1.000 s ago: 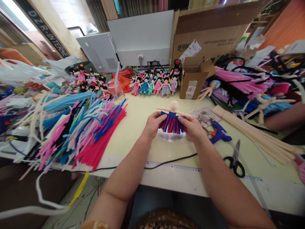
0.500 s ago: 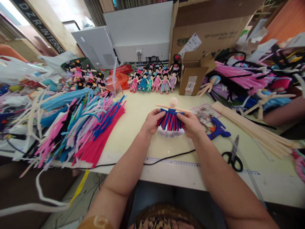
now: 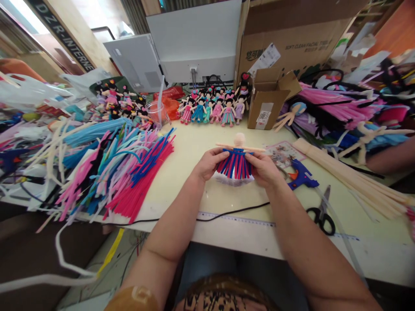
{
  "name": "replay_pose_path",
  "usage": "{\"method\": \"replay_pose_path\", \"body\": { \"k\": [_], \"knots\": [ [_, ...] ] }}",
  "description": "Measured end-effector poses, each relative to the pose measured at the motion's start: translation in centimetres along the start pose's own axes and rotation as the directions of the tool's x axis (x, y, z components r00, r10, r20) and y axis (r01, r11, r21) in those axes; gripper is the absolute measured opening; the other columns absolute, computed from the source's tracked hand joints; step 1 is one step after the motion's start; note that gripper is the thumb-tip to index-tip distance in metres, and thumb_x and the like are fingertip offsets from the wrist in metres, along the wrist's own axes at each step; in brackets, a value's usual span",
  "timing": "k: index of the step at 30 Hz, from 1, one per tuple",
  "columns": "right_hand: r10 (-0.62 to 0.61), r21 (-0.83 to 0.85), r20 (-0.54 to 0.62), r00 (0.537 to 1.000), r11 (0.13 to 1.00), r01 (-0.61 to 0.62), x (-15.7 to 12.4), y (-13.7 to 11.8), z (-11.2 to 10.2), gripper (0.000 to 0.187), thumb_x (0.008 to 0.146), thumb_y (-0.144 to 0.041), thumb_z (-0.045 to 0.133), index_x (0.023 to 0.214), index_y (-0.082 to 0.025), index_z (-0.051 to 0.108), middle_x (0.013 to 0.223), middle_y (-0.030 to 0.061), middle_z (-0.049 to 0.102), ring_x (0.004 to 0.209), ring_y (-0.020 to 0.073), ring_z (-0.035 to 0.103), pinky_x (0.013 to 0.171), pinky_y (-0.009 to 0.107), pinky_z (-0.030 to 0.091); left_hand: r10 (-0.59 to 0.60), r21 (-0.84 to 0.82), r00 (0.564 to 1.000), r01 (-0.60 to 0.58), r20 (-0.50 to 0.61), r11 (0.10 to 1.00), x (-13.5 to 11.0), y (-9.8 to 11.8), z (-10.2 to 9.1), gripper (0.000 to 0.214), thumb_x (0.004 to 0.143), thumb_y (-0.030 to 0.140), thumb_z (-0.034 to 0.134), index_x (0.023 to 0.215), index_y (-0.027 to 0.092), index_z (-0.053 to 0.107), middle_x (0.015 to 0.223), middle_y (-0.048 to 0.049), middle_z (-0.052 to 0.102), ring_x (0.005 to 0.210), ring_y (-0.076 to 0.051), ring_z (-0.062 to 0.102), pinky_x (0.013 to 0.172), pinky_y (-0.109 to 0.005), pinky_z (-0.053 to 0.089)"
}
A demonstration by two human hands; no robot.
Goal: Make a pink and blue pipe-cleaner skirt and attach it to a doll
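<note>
A small pipe-cleaner doll [image 3: 236,156] with a pale round head, outstretched beige arms and a blue and pink striped skirt is held upright over the cream table [image 3: 194,190]. My left hand [image 3: 207,164] pinches the skirt's left side. My right hand [image 3: 264,169] grips the right side. A whitish fluffy base shows just under the skirt.
A big heap of pink, blue and white pipe cleaners [image 3: 106,168] covers the left. Finished dolls [image 3: 214,110] stand at the back beside a small cardboard box [image 3: 267,101]. A blue glue gun [image 3: 301,178], scissors [image 3: 320,214] and beige stems [image 3: 353,181] lie right. Another person's arm [image 3: 392,155] rests far right.
Both hands keep hold of the doll and shift their fingers slightly on the skirt. The view has drifted a little; nothing else has moved.
</note>
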State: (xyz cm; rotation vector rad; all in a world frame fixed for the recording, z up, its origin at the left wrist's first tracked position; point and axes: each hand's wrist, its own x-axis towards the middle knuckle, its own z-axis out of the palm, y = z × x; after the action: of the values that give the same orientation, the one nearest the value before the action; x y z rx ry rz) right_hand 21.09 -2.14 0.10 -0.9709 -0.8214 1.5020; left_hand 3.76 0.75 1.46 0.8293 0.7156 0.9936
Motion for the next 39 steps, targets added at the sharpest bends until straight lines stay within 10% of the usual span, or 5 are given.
{"method": "replay_pose_path", "body": {
  "k": [39],
  "knots": [
    [0.031,0.092,0.113,0.993,0.995,-0.041,-0.16,0.46,0.12,0.028,0.059,-0.035,0.084,0.077,-0.022,0.067,0.074,-0.0024,0.07,0.064,0.0127,0.062,0.066,0.025,0.049,-0.079,-0.122,0.986,0.097,0.149,0.988,-0.19,-0.6,0.3,0.02,0.066,0.016,0.076,0.084,0.013,0.071,0.081,-0.0045,0.072,0.072,-0.014,0.066,0.078,-0.027,0.048]
  ]
}}
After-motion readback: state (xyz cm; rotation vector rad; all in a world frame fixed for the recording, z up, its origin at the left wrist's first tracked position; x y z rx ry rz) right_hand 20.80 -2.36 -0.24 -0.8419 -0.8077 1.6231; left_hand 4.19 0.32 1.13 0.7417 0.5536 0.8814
